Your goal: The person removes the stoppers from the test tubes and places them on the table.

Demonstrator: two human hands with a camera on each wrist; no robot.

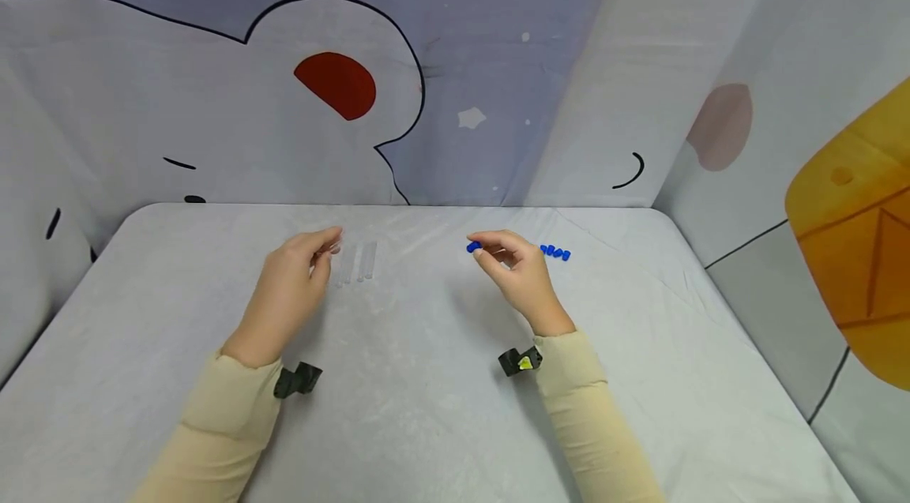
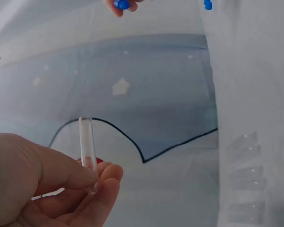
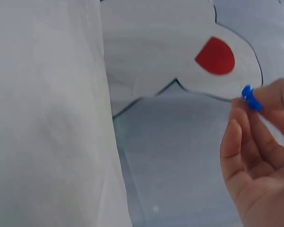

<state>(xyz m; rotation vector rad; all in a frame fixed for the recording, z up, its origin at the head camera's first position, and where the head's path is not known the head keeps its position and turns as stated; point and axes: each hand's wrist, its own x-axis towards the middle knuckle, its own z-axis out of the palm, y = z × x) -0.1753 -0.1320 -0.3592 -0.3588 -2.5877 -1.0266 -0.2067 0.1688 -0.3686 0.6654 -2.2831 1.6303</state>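
My left hand (image 1: 287,290) is raised over the left of the table and pinches a clear test tube (image 2: 87,139) between thumb and fingers. In the left wrist view the tube stands nearly upright, its lower end partly hidden by the fingertips. On the right, my right hand (image 1: 520,278) holds a small blue stopper (image 3: 251,98) between thumb and forefinger, the other fingers loosely bent. The two hands are well apart. Beside the left hand several more clear tubes (image 1: 366,260) lie on the table. Just beyond the right hand lies a row of several blue stoppers (image 1: 556,252).
Pale cloth covers the table (image 1: 398,408), whose far edge meets a printed fabric backdrop (image 1: 498,92). A side wall of similar fabric (image 1: 768,266) rises at the right. Each wrist wears a small dark camera mount (image 1: 298,381).
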